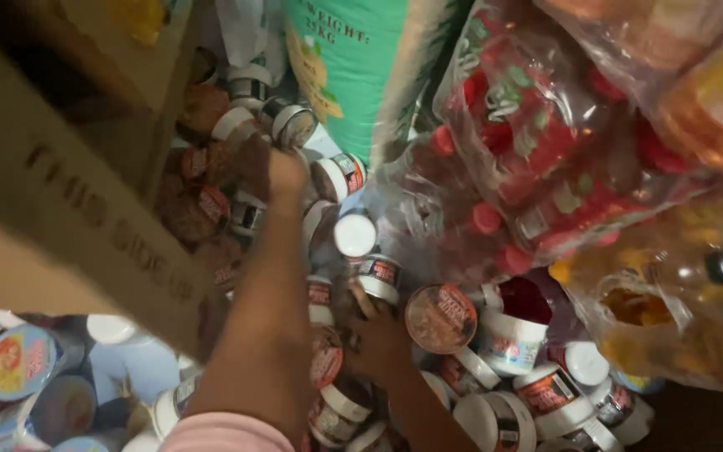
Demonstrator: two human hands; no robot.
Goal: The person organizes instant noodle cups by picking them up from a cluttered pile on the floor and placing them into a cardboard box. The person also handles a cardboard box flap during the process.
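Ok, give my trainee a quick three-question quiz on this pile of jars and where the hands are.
1. True or false: the left hand reaches further into the pile of small jars than the right hand.
2. What colour is the big sack beyond the jars? A green, B blue, C black.
3. Fill in: the wrapped bottles have ___ caps.
Key: 1 true; 2 A; 3 red.

green sack (353,67), cardboard box (69,209), bagged bottles (537,142)
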